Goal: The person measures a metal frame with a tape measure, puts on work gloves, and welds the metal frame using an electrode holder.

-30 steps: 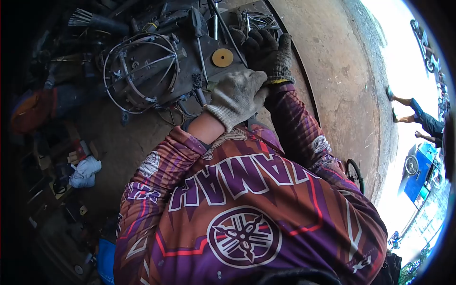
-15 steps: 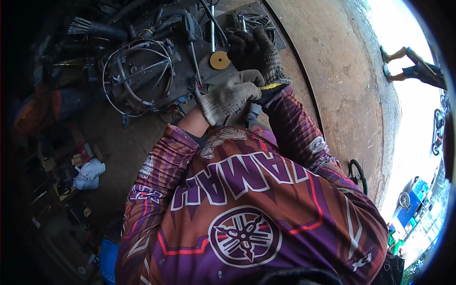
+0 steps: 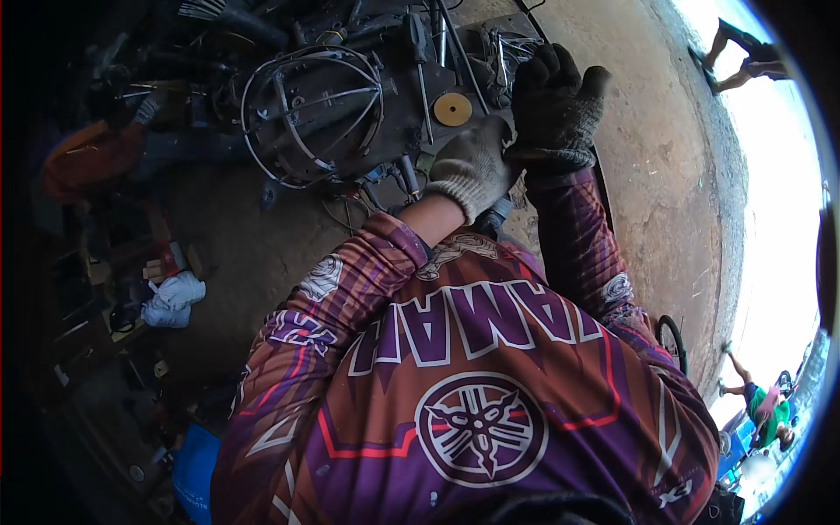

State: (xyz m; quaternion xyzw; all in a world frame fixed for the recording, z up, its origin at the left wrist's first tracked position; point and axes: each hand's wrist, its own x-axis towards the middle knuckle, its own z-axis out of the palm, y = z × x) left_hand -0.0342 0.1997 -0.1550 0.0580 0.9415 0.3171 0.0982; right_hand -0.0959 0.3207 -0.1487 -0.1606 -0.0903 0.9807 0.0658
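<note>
My left hand, in a grey knitted glove, is closed at the cuff of the dirty glove on my right hand. My right palm faces up, its fingers apart and slightly bent, with nothing in it. Left of my hands lie a yellow disc and a dark-handled screwdriver. A round cage of metal rods stands farther left on the dark work surface. Shadow hides my left fingertips.
Thin rods or wires lie beyond my right hand. A white cloth bundle and a blue object are at the left. Two people are outside at the right, one in a green top. A wheel stands near my right elbow.
The view has shifted, so the bench things and both hands appear farther right. My right fingers have spread wider, and the yellow cuff edge seen before no longer shows. Different people appear outside.
</note>
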